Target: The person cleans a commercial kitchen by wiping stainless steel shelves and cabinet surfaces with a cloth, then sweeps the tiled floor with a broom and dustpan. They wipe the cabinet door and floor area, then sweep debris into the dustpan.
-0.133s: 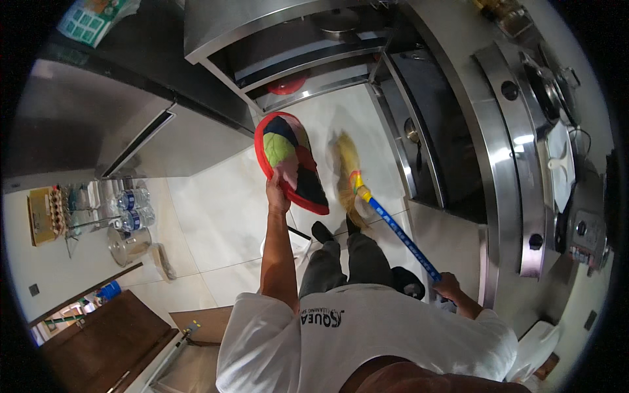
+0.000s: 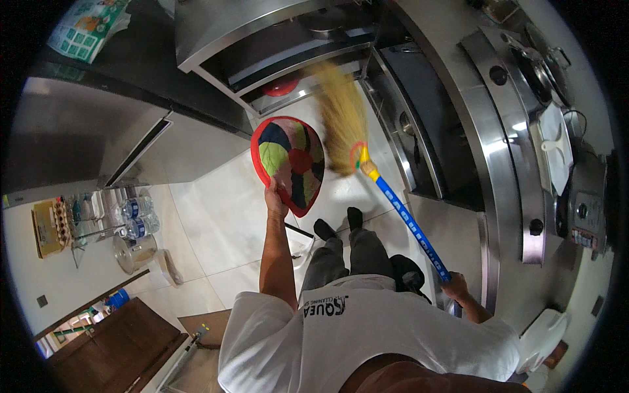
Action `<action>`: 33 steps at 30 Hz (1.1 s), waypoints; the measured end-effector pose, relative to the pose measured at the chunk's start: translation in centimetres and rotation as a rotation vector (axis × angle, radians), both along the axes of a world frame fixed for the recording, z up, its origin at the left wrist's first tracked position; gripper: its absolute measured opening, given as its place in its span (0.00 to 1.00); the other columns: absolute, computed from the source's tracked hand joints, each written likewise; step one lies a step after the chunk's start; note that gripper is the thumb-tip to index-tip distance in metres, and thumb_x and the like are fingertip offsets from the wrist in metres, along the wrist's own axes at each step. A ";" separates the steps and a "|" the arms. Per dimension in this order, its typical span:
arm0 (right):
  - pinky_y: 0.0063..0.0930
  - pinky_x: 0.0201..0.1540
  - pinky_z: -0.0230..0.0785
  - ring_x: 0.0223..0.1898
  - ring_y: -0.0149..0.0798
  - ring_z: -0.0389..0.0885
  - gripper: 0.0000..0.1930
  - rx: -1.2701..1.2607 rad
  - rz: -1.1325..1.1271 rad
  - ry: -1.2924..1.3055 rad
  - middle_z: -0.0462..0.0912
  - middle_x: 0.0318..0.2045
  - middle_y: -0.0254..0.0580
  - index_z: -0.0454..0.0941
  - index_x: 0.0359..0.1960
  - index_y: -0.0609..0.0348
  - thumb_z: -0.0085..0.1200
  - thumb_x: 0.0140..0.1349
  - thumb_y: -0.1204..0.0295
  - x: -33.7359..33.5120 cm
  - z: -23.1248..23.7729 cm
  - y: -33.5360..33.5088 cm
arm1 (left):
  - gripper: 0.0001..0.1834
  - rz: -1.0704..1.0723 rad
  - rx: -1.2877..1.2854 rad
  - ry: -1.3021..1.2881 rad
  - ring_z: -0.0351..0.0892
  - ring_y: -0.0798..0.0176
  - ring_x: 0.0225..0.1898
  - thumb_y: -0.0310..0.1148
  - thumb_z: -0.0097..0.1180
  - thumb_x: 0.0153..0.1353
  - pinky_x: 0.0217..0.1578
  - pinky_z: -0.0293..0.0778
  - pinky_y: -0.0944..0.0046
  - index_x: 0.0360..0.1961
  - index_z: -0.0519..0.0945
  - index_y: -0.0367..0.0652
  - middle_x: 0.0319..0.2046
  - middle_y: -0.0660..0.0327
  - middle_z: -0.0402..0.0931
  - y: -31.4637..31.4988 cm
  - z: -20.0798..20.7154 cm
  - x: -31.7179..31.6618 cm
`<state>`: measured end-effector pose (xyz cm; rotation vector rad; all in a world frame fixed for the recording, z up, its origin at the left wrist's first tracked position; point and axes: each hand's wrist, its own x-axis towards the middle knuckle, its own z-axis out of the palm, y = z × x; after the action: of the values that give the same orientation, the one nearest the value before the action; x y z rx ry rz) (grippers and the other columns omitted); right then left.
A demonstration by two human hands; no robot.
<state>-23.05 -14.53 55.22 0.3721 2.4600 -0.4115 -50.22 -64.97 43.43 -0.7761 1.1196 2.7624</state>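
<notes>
My left hand (image 2: 276,200) grips the near edge of a patchwork mat (image 2: 303,162) with a red border, its round centre red among green, pink and dark patches. The mat hangs above the tiled floor, slightly bent. My right hand (image 2: 455,286) is wrapped round the upper end of a blue broom handle at my right side. The broom (image 2: 405,217) slants forward and left to a yellow neck and straw-coloured bristles (image 2: 341,114), which are fanned and blurred beside the mat. Below my left forearm is a white thing with a black edge (image 2: 300,241), partly hidden.
Steel shelving (image 2: 288,39) stands ahead, with a red round object (image 2: 282,86) low inside. A steel counter (image 2: 488,150) runs along the right, a dark steel cabinet (image 2: 98,131) on the left. Water bottles (image 2: 139,218) and a clear tub (image 2: 134,253) are at the left wall.
The broom's bristles have swung forward and up beside the mat. The mat has turned to show more of its patterned face. Both hands keep their hold.
</notes>
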 end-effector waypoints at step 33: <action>0.36 0.34 0.67 0.31 0.47 0.76 0.16 0.061 -0.191 -0.266 0.76 0.26 0.51 0.75 0.28 0.59 0.55 0.37 0.64 -6.8 3.4 -0.6 | 0.12 -0.455 -1.027 -0.062 0.65 0.70 0.17 0.38 0.42 0.57 0.18 0.61 0.69 0.28 0.73 0.42 0.17 0.66 0.67 -5.1 -1.0 0.8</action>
<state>-29.84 -15.10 58.59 0.6479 2.1894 -0.3416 -49.38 -70.09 42.38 -0.5185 2.3466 1.6695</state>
